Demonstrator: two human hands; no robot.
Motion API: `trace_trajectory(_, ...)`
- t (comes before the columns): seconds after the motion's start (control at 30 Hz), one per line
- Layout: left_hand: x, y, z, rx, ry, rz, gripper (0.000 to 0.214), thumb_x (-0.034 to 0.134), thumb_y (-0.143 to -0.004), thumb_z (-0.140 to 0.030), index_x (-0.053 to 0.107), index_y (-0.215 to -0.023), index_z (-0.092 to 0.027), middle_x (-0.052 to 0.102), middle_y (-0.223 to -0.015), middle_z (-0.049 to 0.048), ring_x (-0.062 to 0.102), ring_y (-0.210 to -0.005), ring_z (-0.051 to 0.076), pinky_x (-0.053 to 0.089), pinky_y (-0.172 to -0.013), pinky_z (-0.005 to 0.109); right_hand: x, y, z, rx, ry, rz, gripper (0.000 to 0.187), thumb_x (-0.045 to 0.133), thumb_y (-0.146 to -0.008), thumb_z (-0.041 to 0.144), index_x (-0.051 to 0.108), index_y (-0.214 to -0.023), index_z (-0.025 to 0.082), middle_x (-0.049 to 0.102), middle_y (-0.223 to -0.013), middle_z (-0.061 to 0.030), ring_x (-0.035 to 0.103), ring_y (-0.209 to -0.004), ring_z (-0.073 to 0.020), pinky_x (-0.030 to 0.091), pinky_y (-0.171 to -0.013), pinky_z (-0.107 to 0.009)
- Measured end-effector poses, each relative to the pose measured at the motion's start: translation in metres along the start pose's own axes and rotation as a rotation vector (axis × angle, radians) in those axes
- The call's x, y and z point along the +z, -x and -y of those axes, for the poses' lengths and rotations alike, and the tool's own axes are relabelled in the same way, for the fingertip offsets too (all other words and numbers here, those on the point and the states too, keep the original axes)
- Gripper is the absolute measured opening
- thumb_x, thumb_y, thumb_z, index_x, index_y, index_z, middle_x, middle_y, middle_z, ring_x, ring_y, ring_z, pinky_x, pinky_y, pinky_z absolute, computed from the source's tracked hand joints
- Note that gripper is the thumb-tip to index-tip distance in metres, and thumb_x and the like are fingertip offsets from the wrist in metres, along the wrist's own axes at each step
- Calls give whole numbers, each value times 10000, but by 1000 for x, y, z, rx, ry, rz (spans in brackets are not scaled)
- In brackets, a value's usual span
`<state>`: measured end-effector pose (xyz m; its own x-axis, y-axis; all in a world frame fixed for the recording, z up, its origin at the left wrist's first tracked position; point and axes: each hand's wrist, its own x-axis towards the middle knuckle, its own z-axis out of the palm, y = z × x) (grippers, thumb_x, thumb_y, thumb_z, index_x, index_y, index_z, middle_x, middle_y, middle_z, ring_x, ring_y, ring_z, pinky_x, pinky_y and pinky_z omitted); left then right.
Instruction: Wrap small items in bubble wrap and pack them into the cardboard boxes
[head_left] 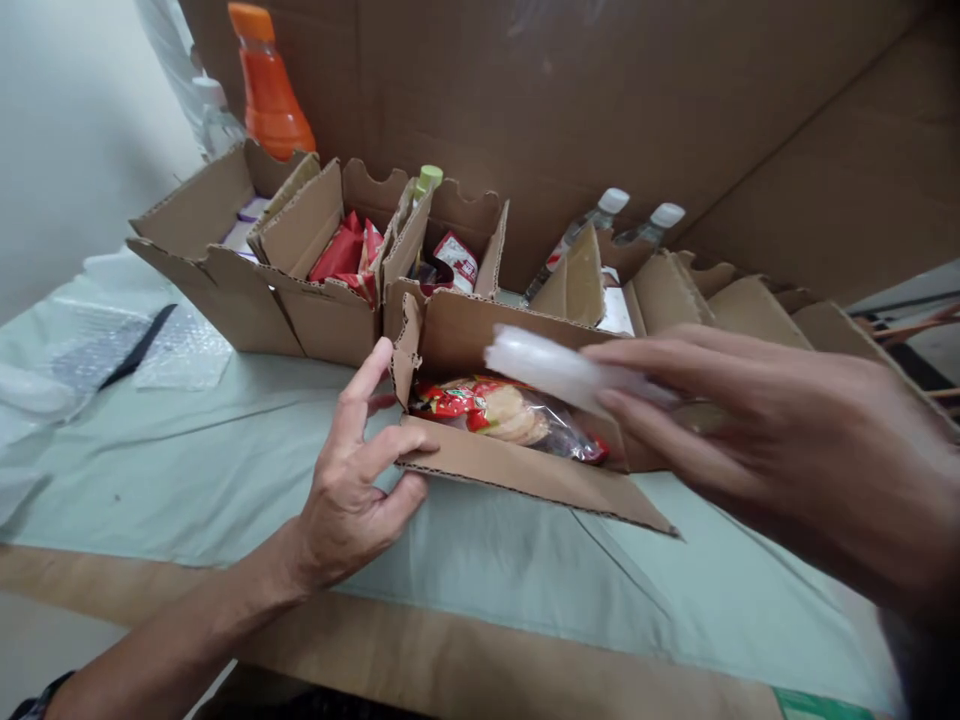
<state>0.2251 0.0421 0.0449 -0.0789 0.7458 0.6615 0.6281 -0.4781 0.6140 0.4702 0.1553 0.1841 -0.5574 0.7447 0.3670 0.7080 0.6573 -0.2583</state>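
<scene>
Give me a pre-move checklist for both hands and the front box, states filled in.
1. Left hand on the front box: ok, fingers at its left front corner.
2. Box open at the top: ok.
3. Red-and-clear packet inside the box: ok, lying down.
4. Right hand gripping the white item: ok.
5. White item identified: cannot tell, motion blur.
6. White item clear of the box's back wall: cannot tell.
</scene>
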Motion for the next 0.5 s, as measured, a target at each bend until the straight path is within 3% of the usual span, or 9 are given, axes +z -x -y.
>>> trace_trajectory(0.07, 2, 0, 1, 9, 11, -13, 318, 591, -827, 35, 658, -1017, -211, 238, -1767, 65, 402, -1557, 343, 520, -1156, 514, 20, -33, 22, -208, 307, 234, 239, 636, -1020, 392, 820, -999, 241, 767, -837, -15, 686, -708, -142, 394, -615, -313)
trace_trajectory(0.13, 3, 0, 2, 31, 20, -17, 339, 592, -804, 44, 651, -1021, -211, 237, -1769, 74, 400, -1558, 335, 519, -1159, 500, 44, -58, 40, -325, 514, 427, 152, 652, -973, 171, 802, -994, 190, 778, -890, -70, 723, -753, -201, 394, -601, -319)
trace_trajectory(0.23, 5, -1, 4, 51, 40, -14, 360, 586, -779, 54, 642, -1015, -213, 231, -1773, 78, 385, -1568, 328, 499, -1179, 493, 78, -81, 57, -383, 547, 619, 222, 606, -940, 69, 798, -1002, 161, 794, -965, -129, 760, -826, -263, 432, -603, -323)
trace_trajectory(0.37, 6, -2, 7, 54, 55, -25, 354, 594, -778, 49, 638, -1008, -216, 277, -1756, 85, 411, -1554, 320, 493, -1183, 485, 103, -94, 48, -424, 355, 684, 325, 565, -941, 58, 784, -1152, 174, 801, -1111, -128, 772, -957, -276, 521, -720, -330)
trace_trajectory(0.5, 5, -3, 7, 75, 45, -27, 327, 619, -823, 16, 648, -1047, -220, 318, -1736, 89, 452, -1528, 306, 495, -1184, 477, 95, -84, 20, -390, 7, 578, 534, 580, -906, 56, 672, -1392, 256, 765, -1312, -54, 743, -1136, -246, 584, -908, -351)
